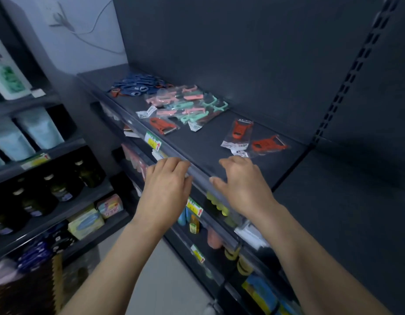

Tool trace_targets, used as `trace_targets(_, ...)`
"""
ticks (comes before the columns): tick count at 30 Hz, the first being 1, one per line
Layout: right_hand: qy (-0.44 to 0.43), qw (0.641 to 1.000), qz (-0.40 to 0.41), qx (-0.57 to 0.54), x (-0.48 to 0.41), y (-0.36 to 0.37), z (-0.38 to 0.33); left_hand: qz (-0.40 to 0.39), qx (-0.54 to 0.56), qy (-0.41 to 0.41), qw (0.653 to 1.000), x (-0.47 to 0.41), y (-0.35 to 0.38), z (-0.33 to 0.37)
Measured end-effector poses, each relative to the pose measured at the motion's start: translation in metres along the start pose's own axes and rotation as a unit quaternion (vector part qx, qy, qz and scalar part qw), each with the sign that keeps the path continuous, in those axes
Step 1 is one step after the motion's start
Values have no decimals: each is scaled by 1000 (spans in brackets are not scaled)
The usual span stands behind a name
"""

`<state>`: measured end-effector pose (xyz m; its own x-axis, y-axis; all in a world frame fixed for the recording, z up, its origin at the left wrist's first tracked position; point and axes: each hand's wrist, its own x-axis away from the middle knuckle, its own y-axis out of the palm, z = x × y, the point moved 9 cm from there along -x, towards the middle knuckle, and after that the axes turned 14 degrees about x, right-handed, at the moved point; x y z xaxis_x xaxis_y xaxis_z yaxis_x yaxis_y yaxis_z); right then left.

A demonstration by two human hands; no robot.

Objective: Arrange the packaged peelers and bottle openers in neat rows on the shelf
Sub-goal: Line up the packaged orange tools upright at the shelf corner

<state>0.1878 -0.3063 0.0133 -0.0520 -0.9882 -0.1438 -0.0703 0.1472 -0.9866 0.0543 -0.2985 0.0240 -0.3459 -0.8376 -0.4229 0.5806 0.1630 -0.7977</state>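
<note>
**shelfnerd:** Grip on both sides is slack and holding nothing. The person's left hand (167,181) has its fingers loosely bent at the front rail (198,176) of the shelf (203,144). The right hand (241,180) is just beside it, fingers relaxed on the shelf's front edge.

**aisle9:** ok, and where's the actual stock?

**shelfnerd:** Closest are two red peelers in clear packs, one (239,133) upright-ish and one (268,144) lying sideways. They sit just past the right hand's fingertips, with their label ends meeting. Further left, near the rail and just behind a yellow price tag (152,140), there's a single red peeler pack (161,126). Right behind that is a messy heap of pink and mint packs (188,105), overlapping at all angles. Farthest back, at the left end of the shelf, is a pile of blue bottle openers (138,86).

**aisle9:** so heaps, not rows.

**shelfnerd:** yep, heaps.
</note>
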Motion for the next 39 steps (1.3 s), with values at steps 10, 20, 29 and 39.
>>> trace_targets(10,93,995,-13,35,-108,10,42,-55,31,46,997,-119,51,-41)
trace_targets(20,293,953,-47,64,-161,41,63,-145,65,139,977,-206,102,-97)
trace_targets(29,334,939,-65,60,-219,70,20,-222,26,177,958,-249,102,-186)
trace_targets(39,322,942,-67,75,-239,77,15,-367,72,164,913,-246,108,-199)
